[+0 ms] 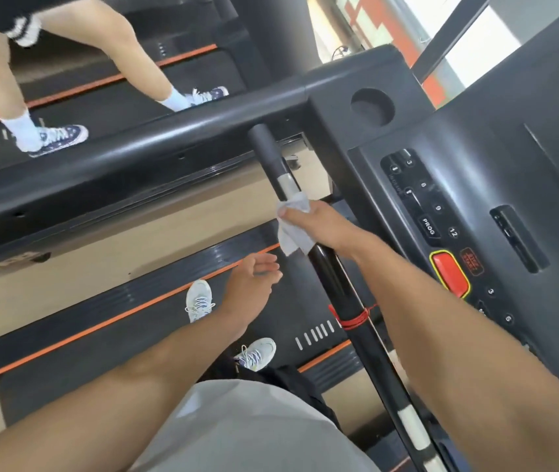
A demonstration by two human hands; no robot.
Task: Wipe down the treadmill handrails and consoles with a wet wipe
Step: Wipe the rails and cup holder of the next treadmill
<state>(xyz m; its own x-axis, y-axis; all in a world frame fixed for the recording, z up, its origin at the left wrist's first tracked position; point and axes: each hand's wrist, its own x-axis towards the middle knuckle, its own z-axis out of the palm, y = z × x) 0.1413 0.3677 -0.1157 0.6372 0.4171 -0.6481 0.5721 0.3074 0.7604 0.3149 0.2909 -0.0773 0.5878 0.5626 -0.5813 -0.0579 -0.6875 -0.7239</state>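
Observation:
A black front handle bar with silver sensor bands runs diagonally across the treadmill. My right hand grips a white wet wipe wrapped round this bar, just below the upper silver band. My left hand hovers beside the bar, fingers relaxed, holding nothing. The console with number keys and a red stop button lies to the right of the bar. The long side handrail runs off to the left.
A red cord is wound round the bar lower down. A round cup holder sits at the console corner. Another person's legs stand on the neighbouring treadmill belt. My own shoes stand on the belt below.

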